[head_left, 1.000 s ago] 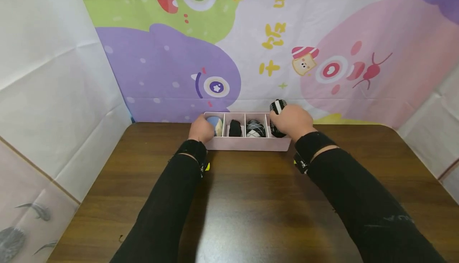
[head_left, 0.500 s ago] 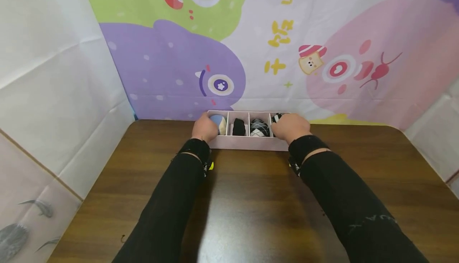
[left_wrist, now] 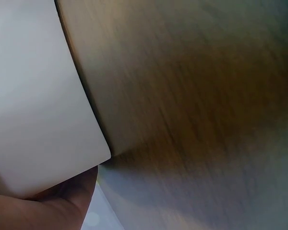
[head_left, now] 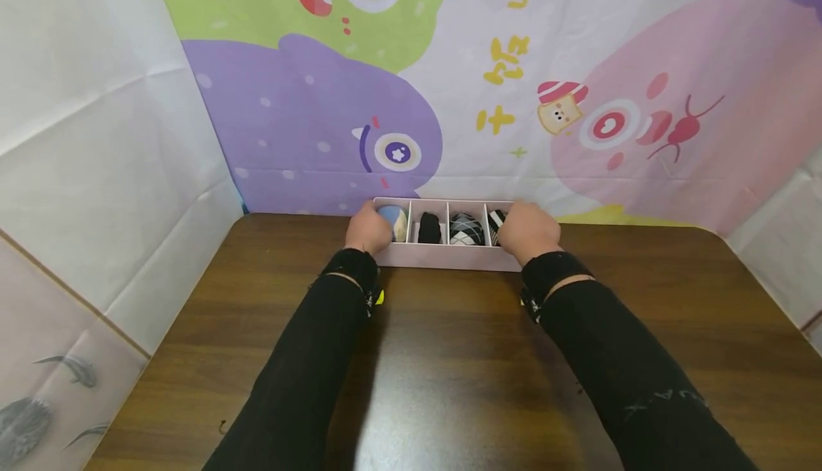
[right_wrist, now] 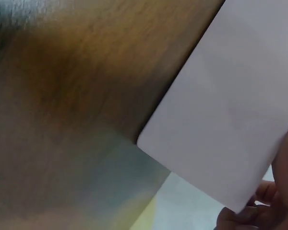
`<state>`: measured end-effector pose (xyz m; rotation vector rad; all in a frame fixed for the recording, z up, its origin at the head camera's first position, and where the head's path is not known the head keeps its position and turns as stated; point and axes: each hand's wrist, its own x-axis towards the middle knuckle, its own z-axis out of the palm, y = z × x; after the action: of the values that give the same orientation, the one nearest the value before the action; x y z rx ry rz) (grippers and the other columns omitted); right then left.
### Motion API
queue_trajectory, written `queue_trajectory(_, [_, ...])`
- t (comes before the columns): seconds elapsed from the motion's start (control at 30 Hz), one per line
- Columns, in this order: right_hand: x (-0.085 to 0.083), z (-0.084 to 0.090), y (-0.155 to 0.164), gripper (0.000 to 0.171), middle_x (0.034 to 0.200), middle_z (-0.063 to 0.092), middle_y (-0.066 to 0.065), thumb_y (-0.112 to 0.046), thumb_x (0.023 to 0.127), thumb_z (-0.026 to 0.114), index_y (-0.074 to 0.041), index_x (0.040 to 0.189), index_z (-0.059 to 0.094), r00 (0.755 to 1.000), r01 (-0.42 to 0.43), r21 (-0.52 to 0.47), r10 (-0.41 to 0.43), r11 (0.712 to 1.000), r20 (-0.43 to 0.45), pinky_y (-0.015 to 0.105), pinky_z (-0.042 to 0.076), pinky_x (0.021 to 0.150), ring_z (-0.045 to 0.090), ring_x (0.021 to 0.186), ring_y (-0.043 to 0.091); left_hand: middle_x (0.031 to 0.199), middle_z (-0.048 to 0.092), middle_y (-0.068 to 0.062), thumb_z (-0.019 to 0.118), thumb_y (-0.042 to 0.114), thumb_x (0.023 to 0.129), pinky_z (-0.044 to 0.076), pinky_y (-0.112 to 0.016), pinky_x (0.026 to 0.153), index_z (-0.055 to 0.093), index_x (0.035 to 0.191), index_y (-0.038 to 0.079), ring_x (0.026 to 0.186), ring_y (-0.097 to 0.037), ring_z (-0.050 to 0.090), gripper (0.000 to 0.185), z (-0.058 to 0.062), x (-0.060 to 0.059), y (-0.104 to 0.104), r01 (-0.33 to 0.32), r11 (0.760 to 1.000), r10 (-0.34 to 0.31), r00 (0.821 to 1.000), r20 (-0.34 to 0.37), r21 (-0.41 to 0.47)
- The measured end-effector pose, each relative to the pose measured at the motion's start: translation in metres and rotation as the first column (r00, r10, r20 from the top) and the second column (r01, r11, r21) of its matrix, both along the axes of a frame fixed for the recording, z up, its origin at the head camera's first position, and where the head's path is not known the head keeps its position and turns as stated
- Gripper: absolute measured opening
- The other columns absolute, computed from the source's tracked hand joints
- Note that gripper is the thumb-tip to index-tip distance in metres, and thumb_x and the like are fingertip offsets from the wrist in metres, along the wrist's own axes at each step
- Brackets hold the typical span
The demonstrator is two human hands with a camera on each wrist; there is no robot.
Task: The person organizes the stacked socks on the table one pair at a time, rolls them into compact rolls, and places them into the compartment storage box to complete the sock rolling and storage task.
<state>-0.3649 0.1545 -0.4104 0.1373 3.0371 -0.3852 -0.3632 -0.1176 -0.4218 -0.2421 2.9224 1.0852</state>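
Sock tray (head_left: 443, 260), pale pink with four compartments, sits at the far edge of my counter (head_left: 449, 357), against the cartoon backdrop (head_left: 411, 100). My left hand (head_left: 367, 230) curls round its left end, beside the blue-and-cream sock roll (head_left: 393, 220); the left wrist view shows my thumb under the tray's corner. My right hand (head_left: 528, 231) grips the right end, partly covering the black-and-white striped roll (head_left: 495, 223). Between them lie a black roll (head_left: 429, 228) and an argyle roll (head_left: 465, 230), each in its own compartment.
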Motion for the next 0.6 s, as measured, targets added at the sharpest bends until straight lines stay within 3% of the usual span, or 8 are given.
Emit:
queue_trajectory(0.23, [0.002, -0.006, 0.005, 0.022, 0.096, 0.066, 0.016, -0.021, 0.093, 0.055, -0.003, 0.091, 0.069, 0.999, -0.016, -0.014, 0.016, 1.000, -0.043, 0.045, 0.051, 0.058, 0.062, 0.083, 0.031, 0.140, 0.056, -0.024, 0.044, 0.004, 0.092, 0.042, -0.044, 0.107, 0.040, 0.153, -0.003, 0.117, -0.037, 0.055, 0.061, -0.005, -0.006, -0.002, 0.004, 0.999, -0.005, 1.000, -0.014, -0.038])
queue_trajectory(0.4, [0.004, -0.009, 0.007, 0.030, 0.093, 0.065, 0.015, -0.026, 0.099, 0.050, -0.001, 0.097, 0.068, 0.999, -0.044, -0.028, 0.043, 0.999, -0.022, 0.043, 0.051, 0.057, 0.062, 0.078, 0.032, 0.142, 0.056, -0.023, 0.048, 0.008, 0.094, 0.042, -0.048, 0.107, 0.038, 0.154, 0.000, 0.117, -0.037, 0.056, 0.061, -0.013, -0.009, -0.003, -0.087, 0.996, 0.088, 0.996, -0.028, 0.016])
queue_trajectory(0.5, [0.009, -0.007, 0.007, 0.036, 0.097, 0.066, 0.017, -0.030, 0.102, 0.049, 0.000, 0.101, 0.069, 0.997, -0.075, -0.023, 0.075, 0.997, 0.001, 0.044, 0.052, 0.060, 0.063, 0.079, 0.032, 0.144, 0.056, -0.021, 0.049, 0.012, 0.098, 0.043, -0.050, 0.107, 0.035, 0.156, 0.003, 0.122, -0.038, 0.057, 0.061, -0.017, -0.009, -0.003, -0.138, 0.989, 0.141, 0.987, -0.071, 0.044])
queue_trajectory(0.6, [0.014, -0.003, 0.005, 0.040, 0.100, 0.066, 0.017, -0.036, 0.103, 0.050, -0.001, 0.102, 0.070, 0.994, -0.103, -0.021, 0.103, 0.994, -0.021, 0.044, 0.052, 0.062, 0.063, 0.083, 0.032, 0.146, 0.054, -0.019, 0.046, 0.017, 0.101, 0.042, -0.050, 0.108, 0.036, 0.155, 0.003, 0.130, -0.038, 0.054, 0.057, -0.018, -0.006, -0.004, -0.106, 0.993, 0.111, 0.981, -0.157, 0.045])
